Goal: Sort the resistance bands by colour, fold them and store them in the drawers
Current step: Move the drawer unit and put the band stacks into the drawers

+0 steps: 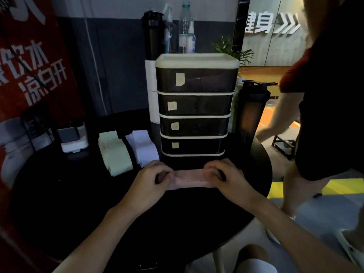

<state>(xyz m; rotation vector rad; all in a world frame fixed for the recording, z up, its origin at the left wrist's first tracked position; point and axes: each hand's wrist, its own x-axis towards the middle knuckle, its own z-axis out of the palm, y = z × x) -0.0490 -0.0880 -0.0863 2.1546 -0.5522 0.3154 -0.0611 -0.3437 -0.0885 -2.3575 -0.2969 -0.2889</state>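
Head view, pink band [191,179] on surface [78,194] at 6 o'clock of drawers [195,107], left hand [151,178] fingers curled on its 9 o'clock end, right hand [226,176] likewise at 3 o'clock end, green bands [116,152], lilac bands [142,148] folded at 10 o'clock

1. drawer unit [195,107]: dark see-through plastic fronts, kinda glossy, cream plastic trim, paper labels
2. pink band [191,179]: soft matt, looks rubbery
3. counter [78,194]: smooth black

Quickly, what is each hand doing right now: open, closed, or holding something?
Left hand: closed, gripping the left end of the pink band.
Right hand: closed, gripping the band's right end.
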